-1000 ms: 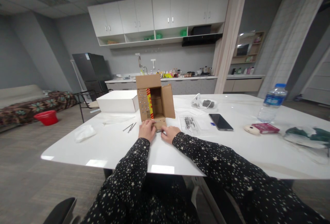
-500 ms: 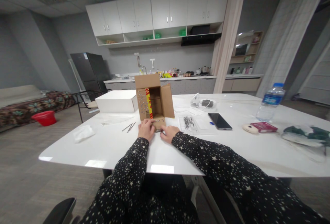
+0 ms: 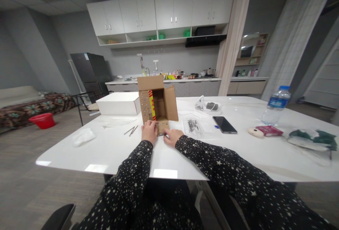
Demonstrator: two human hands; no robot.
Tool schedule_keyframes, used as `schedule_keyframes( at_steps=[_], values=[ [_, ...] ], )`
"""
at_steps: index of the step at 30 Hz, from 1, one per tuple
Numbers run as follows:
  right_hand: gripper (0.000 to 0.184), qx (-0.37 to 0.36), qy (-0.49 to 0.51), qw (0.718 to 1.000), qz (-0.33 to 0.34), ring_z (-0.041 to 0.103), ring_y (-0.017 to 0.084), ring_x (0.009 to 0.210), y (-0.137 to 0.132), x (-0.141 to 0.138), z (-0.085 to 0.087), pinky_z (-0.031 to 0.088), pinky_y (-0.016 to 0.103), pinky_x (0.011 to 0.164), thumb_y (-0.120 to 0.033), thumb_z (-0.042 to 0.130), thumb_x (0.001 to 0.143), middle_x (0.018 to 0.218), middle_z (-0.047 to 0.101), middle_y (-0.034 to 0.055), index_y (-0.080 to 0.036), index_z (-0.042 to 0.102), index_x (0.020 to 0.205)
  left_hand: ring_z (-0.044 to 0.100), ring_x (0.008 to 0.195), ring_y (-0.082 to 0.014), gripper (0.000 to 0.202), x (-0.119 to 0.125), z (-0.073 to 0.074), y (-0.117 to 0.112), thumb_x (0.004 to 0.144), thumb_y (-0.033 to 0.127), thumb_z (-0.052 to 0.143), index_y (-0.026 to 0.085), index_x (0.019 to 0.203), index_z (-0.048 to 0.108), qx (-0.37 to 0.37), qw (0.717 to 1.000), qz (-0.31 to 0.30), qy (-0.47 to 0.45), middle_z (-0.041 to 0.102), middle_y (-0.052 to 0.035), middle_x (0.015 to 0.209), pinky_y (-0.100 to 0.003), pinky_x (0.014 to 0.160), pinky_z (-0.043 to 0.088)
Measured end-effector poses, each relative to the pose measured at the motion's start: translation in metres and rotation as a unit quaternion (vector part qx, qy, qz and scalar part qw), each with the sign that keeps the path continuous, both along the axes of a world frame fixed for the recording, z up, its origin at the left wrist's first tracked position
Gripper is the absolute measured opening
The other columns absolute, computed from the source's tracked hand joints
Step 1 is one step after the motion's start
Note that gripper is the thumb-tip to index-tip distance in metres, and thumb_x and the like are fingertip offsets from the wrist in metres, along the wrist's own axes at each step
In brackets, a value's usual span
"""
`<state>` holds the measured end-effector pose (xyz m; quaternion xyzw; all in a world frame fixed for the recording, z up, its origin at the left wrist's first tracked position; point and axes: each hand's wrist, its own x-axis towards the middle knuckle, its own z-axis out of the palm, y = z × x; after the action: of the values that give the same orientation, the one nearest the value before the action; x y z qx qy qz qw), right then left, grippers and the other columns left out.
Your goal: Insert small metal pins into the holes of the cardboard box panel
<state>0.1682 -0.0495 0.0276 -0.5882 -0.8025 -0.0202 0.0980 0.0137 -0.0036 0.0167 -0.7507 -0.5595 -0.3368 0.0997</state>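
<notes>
Cardboard box (image 3: 159, 106) is standing on the table (image 3: 106, 156) at 12 o'clock from the hands, its mouth facing the person. A yellow-and-red strip (image 3: 152, 105) is running down one panel; print too small to read. At 3 o'clock a clear case (image 3: 201, 131) is holding small dark pieces. Further out, between 2 and 3 o'clock, a bottle (image 3: 275, 106) is bearing a blue label, lettering illegible. Left hand (image 3: 149, 130) is resting, fingers bent, on the lower flap (image 3: 162, 127); right hand (image 3: 172, 136) is curling beside its edge. Gripping by either: cannot tell.
</notes>
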Motion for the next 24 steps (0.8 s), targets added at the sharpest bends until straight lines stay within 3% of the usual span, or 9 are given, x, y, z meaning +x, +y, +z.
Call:
schedule_keyframes(
  at_steps=[9, 18, 24],
  values=[
    [0.030, 0.016, 0.000, 1.000, 0.013, 0.061, 0.021, 0.079, 0.003, 0.001, -0.004, 0.038, 0.029, 0.063, -0.041, 0.037, 0.084, 0.091, 0.066, 0.0047, -0.028, 0.054, 0.105, 0.053, 0.099, -0.0220, 0.024, 0.003, -0.002, 0.007, 0.080, 0.015, 0.044, 0.021, 0.098, 0.059, 0.016, 0.998, -0.034, -0.041, 0.054, -0.0074, 0.097, -0.037, 0.084, 0.041],
    [0.032, 0.012, -0.003, 1.000, 0.013, 0.061, 0.021, 0.080, 0.004, 0.002, -0.004, 0.039, 0.029, 0.065, -0.042, 0.037, 0.085, 0.092, 0.066, 0.0052, -0.027, 0.054, 0.108, 0.054, 0.081, -0.0166, 0.015, 0.001, -0.007, 0.013, 0.076, 0.012, 0.048, 0.018, 0.084, 0.059, 0.115, 0.980, -0.100, -0.131, 0.048, -0.0041, 0.085, -0.033, 0.079, 0.046],
    [0.031, 0.016, 0.000, 1.000, 0.019, 0.061, 0.021, 0.079, 0.005, 0.002, -0.005, 0.039, 0.029, 0.063, -0.041, 0.037, 0.084, 0.091, 0.066, 0.0046, -0.028, 0.055, 0.105, 0.054, 0.075, -0.0151, 0.015, -0.004, -0.011, 0.013, 0.075, 0.014, 0.047, 0.017, 0.082, 0.060, 0.103, 0.977, -0.073, -0.172, 0.048, -0.0047, 0.085, -0.031, 0.077, 0.048]
  ],
)
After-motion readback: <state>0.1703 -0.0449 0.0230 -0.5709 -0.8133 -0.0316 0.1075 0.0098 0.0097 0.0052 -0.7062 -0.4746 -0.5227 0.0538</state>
